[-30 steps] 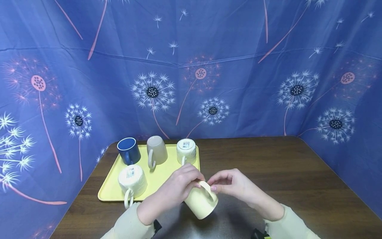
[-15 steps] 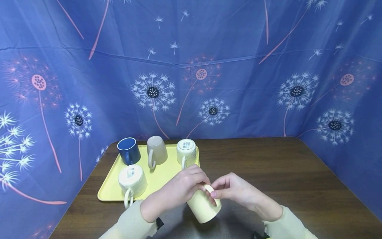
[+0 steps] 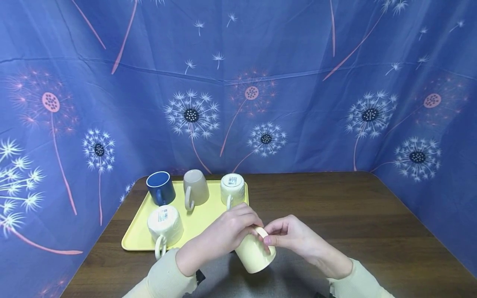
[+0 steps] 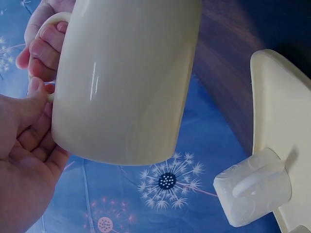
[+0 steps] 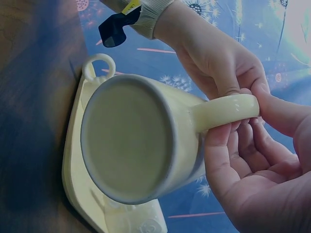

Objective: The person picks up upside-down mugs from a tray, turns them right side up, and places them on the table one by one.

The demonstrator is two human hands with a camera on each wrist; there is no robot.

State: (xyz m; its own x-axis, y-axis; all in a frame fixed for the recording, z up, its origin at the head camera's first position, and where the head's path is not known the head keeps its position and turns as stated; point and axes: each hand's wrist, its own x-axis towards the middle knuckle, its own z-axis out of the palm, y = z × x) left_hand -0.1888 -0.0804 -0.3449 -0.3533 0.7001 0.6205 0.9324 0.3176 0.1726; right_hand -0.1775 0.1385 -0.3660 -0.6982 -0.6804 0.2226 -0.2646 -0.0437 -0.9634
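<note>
A pale yellow mug (image 3: 253, 256) is held tilted in front of the tray, its handle (image 3: 262, 232) turned up toward the head camera. My left hand (image 3: 232, 227) pinches the handle at its upper left end, as the left wrist view confirms with the thumb on it. On the other side my right hand (image 3: 292, 236) grips the same handle, thumb on top and fingertips passing through the loop. In the right wrist view one round end of the mug (image 5: 129, 141) faces the camera, and the right hand (image 5: 262, 170) holds the handle from the right.
Behind the left hand lies a yellow tray (image 3: 139, 231). It carries a blue mug (image 3: 162, 190), a grey mug (image 3: 197, 188) and two white mugs, one back right (image 3: 232, 190) and one front left (image 3: 167, 225). A patterned blue cloth (image 3: 305, 107) hangs behind the brown table (image 3: 354, 215).
My right fingers have gone into the handle loop and the thumb has settled on it. The mug and left hand have shifted slightly right. The mugs on the tray have stayed put.
</note>
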